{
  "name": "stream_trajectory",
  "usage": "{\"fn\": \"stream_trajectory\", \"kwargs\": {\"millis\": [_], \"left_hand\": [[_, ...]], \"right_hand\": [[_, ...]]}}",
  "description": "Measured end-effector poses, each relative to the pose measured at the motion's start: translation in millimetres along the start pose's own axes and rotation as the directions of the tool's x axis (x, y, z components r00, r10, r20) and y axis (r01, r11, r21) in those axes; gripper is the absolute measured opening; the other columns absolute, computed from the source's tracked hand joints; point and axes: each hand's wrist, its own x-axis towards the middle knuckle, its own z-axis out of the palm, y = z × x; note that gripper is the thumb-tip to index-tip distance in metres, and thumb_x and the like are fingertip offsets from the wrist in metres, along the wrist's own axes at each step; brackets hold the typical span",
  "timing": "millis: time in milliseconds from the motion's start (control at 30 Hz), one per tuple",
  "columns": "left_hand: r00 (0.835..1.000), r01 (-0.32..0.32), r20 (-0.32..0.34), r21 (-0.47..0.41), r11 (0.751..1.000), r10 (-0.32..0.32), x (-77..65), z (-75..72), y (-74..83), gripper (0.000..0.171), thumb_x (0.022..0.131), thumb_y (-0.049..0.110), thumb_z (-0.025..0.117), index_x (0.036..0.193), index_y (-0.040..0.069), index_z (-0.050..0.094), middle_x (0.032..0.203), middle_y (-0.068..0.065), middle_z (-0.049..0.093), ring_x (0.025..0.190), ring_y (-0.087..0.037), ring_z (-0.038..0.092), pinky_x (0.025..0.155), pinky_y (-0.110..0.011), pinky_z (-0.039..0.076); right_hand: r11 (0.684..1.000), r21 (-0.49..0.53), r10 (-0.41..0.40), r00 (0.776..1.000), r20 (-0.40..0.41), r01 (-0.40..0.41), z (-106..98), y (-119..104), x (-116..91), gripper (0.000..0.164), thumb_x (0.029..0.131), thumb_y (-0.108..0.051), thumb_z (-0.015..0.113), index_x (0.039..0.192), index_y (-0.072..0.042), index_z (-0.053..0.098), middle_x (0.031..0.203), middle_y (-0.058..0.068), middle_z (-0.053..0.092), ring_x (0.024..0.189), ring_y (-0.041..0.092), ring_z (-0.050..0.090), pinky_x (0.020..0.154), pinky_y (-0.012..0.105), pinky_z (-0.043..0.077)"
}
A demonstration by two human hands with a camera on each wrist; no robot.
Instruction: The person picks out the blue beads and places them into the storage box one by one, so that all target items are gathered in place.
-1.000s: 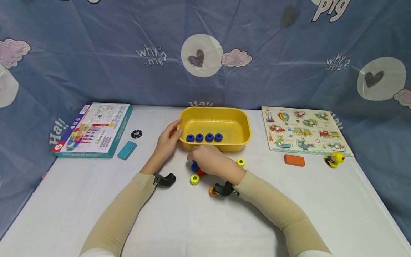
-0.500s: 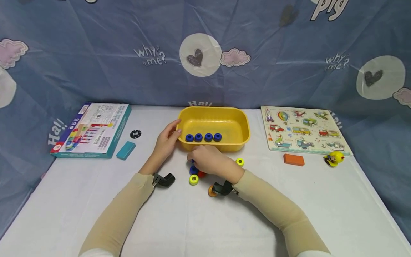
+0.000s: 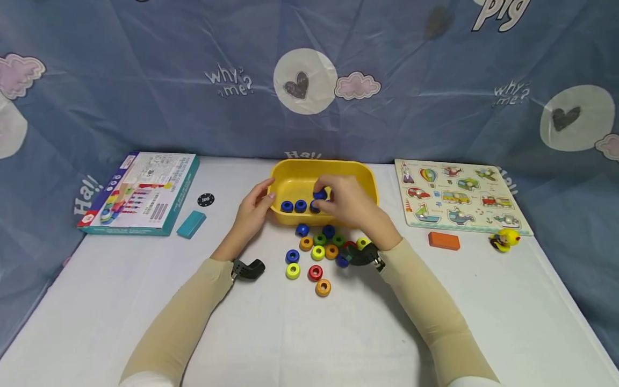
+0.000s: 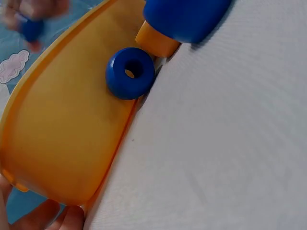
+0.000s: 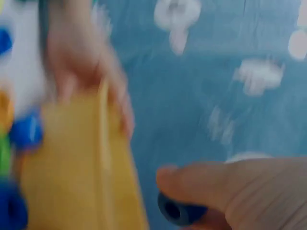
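Note:
My left hand point(image 3: 253, 207) holds the left end of a yellow plastic tub point(image 3: 297, 183); its fingers point(image 4: 43, 215) show at the tub's end in the left wrist view. Above the tub, my right hand point(image 3: 348, 199) pinches a blue bead point(image 3: 319, 194) between thumb and fingers. That bead point(image 5: 175, 211) has a hole and is partly covered by the thumb in the right wrist view. Inside the tub, blue beads point(image 3: 300, 206) stand in a row along the front side, the right ones partly hidden by my right hand. Loose blue, green, orange, yellow and red beads point(image 3: 315, 272) lie in front.
A boxed toy set point(image 3: 140, 193) lies at the left, near a teal block point(image 3: 191, 224) and a black chip point(image 3: 206, 200). On the right are a picture puzzle board point(image 3: 456, 196), an orange block point(image 3: 444, 241) and a yellow duck toy point(image 3: 504, 240). A blue printed cloth point(image 3: 411, 118) hangs behind.
My right hand has risen from the loose beads in front and moved up and right over the tub, bringing a blue bead. My left hand stays on the tub's left end.

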Motion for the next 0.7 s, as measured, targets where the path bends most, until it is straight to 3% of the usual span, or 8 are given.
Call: {"fn": "stream_trajectory", "kwargs": {"millis": [133, 333, 433, 700], "left_hand": [[1.000, -0.009, -0.008, 0.013, 1.000, 0.010, 0.8, -0.4, 0.6, 0.044, 0.101, 0.024, 0.050, 0.145, 0.017, 0.047, 0.153, -0.005, 0.042, 0.141, -0.027, 0.039, 0.117, -0.044, 0.033], [1.000, -0.007, -0.003, 0.003, 1.000, 0.007, 0.3, 0.2, 1.9, 0.045, 0.101, 0.024, 0.050, 0.145, 0.017, 0.046, 0.153, -0.005, 0.042, 0.141, -0.027, 0.038, 0.117, -0.043, 0.033], [1.000, -0.010, -0.002, 0.003, 1.000, 0.010, 1.0, 0.0, 2.9, 0.045, 0.101, 0.024, 0.050, 0.145, 0.018, 0.046, 0.153, -0.004, 0.042, 0.140, -0.026, 0.040, 0.117, -0.042, 0.034], [0.999, 0.024, 0.024, 0.013, 1.000, -0.024, -13.2, -3.7, 39.9, 0.045, 0.101, 0.016, 0.048, 0.146, 0.008, 0.043, 0.154, -0.012, 0.039, 0.141, -0.032, 0.038, 0.117, -0.045, 0.034]], "right_hand": [[0.982, -0.059, 0.177, 0.984, -0.032, -0.178, 1.1, 38.0, 5.0, 0.016, 0.080, -0.011, 0.077, 0.092, -0.005, 0.069, 0.090, 0.009, 0.071, 0.074, 0.021, 0.059, 0.070, 0.034, 0.052], [0.956, -0.082, 0.287, 0.955, 0.072, -0.281, 13.3, 64.6, 8.3, 0.014, 0.079, -0.005, 0.075, 0.092, -0.002, 0.072, 0.095, 0.012, 0.073, 0.090, 0.025, 0.065, 0.085, 0.038, 0.055], [0.950, -0.095, 0.306, 0.945, 0.112, -0.297, 14.8, 66.9, 9.9, 0.015, 0.079, -0.004, 0.074, 0.094, -0.002, 0.074, 0.096, 0.011, 0.073, 0.091, 0.024, 0.066, 0.086, 0.037, 0.056], [0.962, 0.012, 0.257, 0.922, 0.288, -0.272, 12.7, 69.5, 10.7, 0.018, 0.077, 0.000, 0.074, 0.093, -0.005, 0.071, 0.096, 0.009, 0.072, 0.091, 0.023, 0.065, 0.086, 0.037, 0.056]]}}
